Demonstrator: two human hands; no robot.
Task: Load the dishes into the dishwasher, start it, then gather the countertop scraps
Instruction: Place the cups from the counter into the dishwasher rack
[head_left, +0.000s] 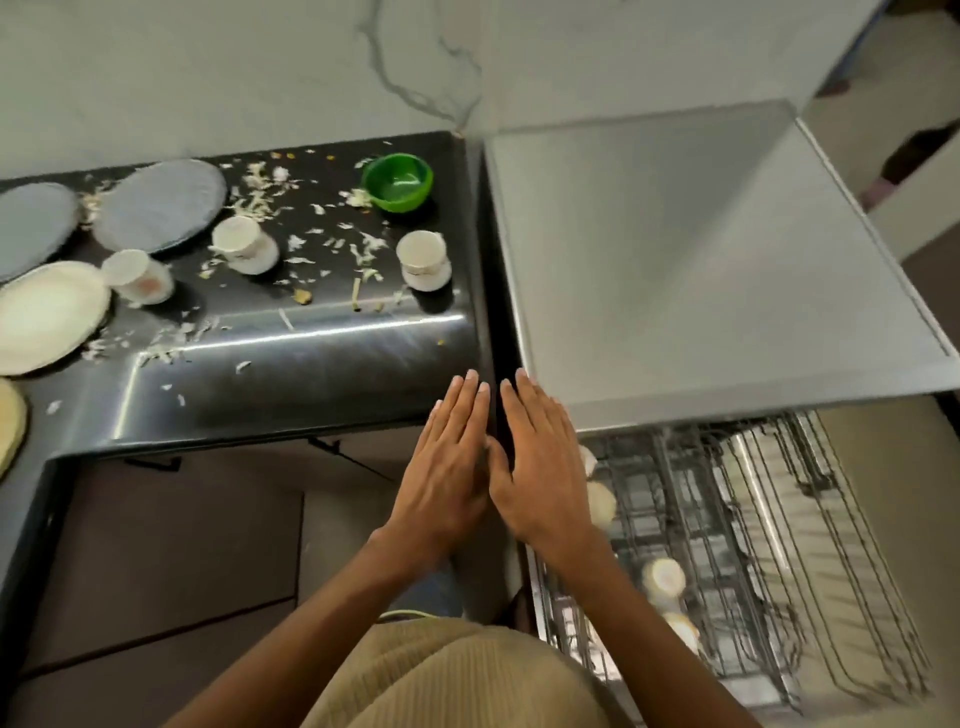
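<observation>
Two plates (161, 205), grey, lie at the worktop's (311, 358) back left, and a cream plate (49, 317) sits at its left edge. Three cups (244, 244) stand upside down among pale scraps (363, 249), probably drained and waiting to be loaded. A green bowl (397, 182) sits near the back right corner. The left hand (447, 467) and right hand (540, 467) hover side by side off the front right corner, fingers straight and together, holding nothing. To the right, a steel panel (701, 260) lies flat above the dishwasher rack (753, 545), pulled out with a few pale dishes at its left side. Marbled wall behind; floor at far right.
</observation>
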